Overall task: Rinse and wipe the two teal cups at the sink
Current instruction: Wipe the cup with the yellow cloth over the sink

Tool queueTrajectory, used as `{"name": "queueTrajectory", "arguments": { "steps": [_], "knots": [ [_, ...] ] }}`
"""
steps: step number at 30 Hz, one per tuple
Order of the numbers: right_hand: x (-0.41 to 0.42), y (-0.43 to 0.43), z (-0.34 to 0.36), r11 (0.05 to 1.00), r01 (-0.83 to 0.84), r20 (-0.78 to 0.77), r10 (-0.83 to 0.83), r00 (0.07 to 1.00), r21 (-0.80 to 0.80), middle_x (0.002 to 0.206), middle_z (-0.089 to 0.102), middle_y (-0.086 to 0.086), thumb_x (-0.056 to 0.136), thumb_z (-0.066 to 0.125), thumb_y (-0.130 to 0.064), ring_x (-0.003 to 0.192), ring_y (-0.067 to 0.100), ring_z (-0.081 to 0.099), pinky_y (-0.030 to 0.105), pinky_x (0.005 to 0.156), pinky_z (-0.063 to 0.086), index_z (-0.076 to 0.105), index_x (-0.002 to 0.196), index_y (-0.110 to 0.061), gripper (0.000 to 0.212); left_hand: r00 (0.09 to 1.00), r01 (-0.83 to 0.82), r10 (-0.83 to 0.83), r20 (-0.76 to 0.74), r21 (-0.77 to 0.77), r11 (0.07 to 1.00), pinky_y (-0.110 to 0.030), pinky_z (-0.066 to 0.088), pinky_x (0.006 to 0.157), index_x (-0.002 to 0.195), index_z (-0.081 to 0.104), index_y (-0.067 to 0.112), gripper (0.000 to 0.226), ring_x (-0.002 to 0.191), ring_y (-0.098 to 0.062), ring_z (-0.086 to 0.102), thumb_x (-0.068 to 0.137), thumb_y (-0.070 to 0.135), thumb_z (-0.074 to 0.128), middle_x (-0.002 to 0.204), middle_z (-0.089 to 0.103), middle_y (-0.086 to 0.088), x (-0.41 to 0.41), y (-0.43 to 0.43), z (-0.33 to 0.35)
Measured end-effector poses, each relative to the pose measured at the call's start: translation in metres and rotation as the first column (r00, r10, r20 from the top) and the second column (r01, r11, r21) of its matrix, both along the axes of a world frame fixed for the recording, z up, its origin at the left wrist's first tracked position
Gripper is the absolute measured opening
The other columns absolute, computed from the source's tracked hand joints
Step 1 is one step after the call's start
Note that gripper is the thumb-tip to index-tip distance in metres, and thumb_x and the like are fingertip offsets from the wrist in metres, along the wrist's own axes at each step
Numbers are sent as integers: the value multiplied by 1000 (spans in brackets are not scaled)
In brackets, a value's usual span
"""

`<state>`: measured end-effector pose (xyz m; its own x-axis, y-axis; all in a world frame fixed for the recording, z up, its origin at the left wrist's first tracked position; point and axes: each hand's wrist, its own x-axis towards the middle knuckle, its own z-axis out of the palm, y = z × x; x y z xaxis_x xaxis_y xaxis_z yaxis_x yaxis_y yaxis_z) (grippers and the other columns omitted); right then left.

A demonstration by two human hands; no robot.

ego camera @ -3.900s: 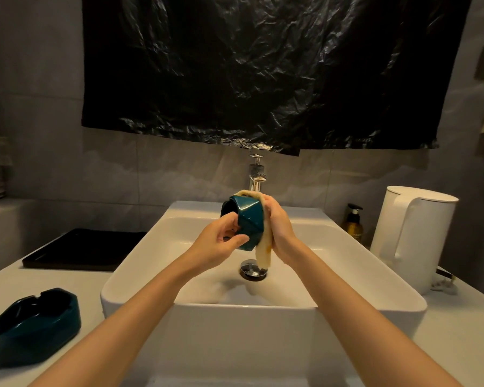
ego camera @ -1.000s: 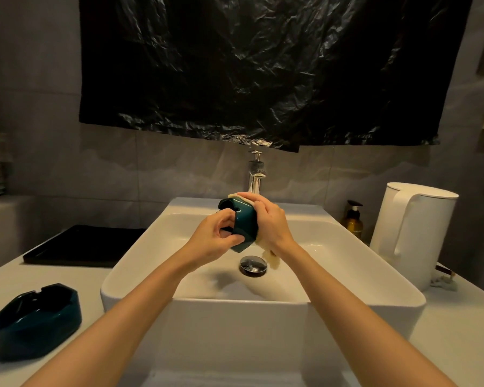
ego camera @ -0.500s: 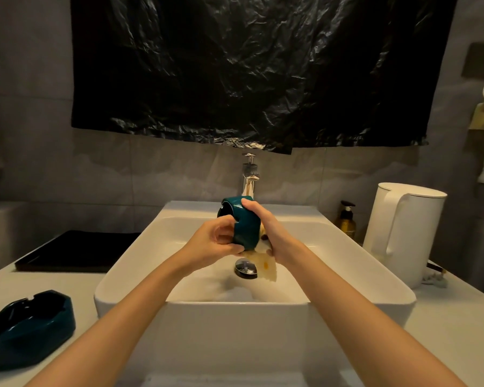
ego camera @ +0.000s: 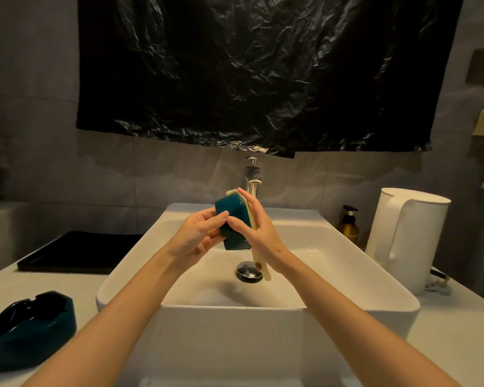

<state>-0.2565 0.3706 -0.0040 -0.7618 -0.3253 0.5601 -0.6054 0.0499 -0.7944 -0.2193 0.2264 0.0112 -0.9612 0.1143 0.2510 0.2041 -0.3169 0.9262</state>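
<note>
Holding teal cup [ego camera: 230, 208], cloth [ego camera: 263, 270] (over sink [ego camera: 347, 306])

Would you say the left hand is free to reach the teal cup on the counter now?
Probably not yet: the left hand grips the other cup over the sink while the right hand holds a cloth against it. The way to the counter cup looks unobstructed once it lets go.

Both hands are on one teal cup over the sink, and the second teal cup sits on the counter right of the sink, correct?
No. The head view shows the second teal cup on the counter left of the sink; the rest stands.
</note>
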Motion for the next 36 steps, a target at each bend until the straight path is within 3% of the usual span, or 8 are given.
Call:
{"name": "queueTrajectory", "arguments": {
  "steps": [4,8,14,17,21,26,32,36],
  "knots": [
    [-1,2,-7,991,116,-383,-82,920,65,137,50,-14,94,50,-27,127,8,47,29,103,46,51,134,-26,40,996,-65,63,-60,-34,997,-22,56,72,116,60,7,25,98,-21,67,92,13,55,104,70,-9,-3,-2,-3],
    [-4,3,-6,925,295,-626,-84,775,241,139,53,-4,97,32,-28,132,11,42,28,112,33,57,133,-16,45,987,-137,122,-109,-148,979,-24,57,75,118,60,6,27,100,-21,67,92,10,56,110,69,-10,-6,-2,-9],
    [-8,2,-5,910,322,-448,-182,875,261,145,47,-4,98,22,-31,133,10,43,32,108,40,43,143,-24,50,978,-194,162,-128,-304,933,-30,54,85,113,59,11,23,101,-21,65,90,12,60,106,69,-6,-8,1,-13],
    [1,1,-5,895,319,-599,-74,797,313,141,52,0,97,24,-24,136,6,38,31,116,29,55,134,-14,50,976,-198,163,-146,-268,943,-31,54,85,110,60,8,19,99,-21,65,91,6,58,102,69,-6,-10,0,-14],
    [-4,-5,-4,912,297,-601,-73,796,282,139,54,2,99,25,-23,136,8,37,31,116,27,61,127,-15,46,972,-208,157,-172,-337,918,-37,51,93,118,56,12,27,105,-20,64,91,14,59,111,68,-6,-10,2,-14],
    [-13,-3,-6,914,317,-416,-193,889,253,145,46,-3,100,20,-31,132,10,41,34,110,39,47,139,-20,49,969,-224,151,-195,-441,869,-23,51,85,116,55,17,24,106,-17,61,92,18,58,113,65,0,-8,4,-16],
    [-8,0,0,877,391,-622,-144,770,281,142,50,-3,99,21,-26,134,9,37,22,115,23,52,136,-19,49,953,-238,116,-280,-453,859,-16,53,79,116,56,15,23,99,-9,65,93,12,57,105,68,4,-2,9,-14],
    [-20,-5,0,922,341,-293,-280,914,183,131,54,1,95,19,-36,119,13,50,25,101,43,56,130,-16,55,964,-207,77,-255,-532,821,-14,51,76,112,56,15,19,97,-6,64,94,10,55,103,66,6,0,10,-17]
  ]
}}
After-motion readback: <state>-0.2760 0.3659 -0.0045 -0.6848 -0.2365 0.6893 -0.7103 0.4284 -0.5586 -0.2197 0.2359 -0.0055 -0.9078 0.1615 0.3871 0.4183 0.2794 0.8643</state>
